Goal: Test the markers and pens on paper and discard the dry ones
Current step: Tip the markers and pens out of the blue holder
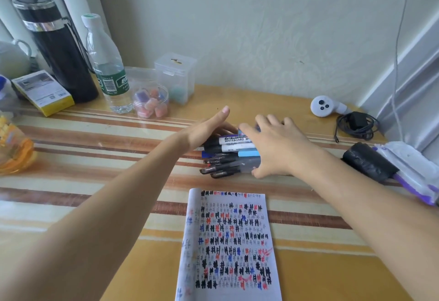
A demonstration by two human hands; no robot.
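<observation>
The person's right hand [273,148] lies spread over a heap of capped whiteboard markers and dark pens [228,155] at the far side of the striped yellow-and-brown tablecloth [95,134], fingers splayed and curling round the heap's right end without clamping any single pen. The left hand [209,129] is open and flat against the heap's far left edge. Nearer the person, the white sheet of paper [230,246] is almost filled with black, red and blue hash marks, so much testing looks done. No discarded pens are visible; sorting apparently remains.

striped tablecloth [95,134], paper [228,241] (black, red, blue marks)
</observation>
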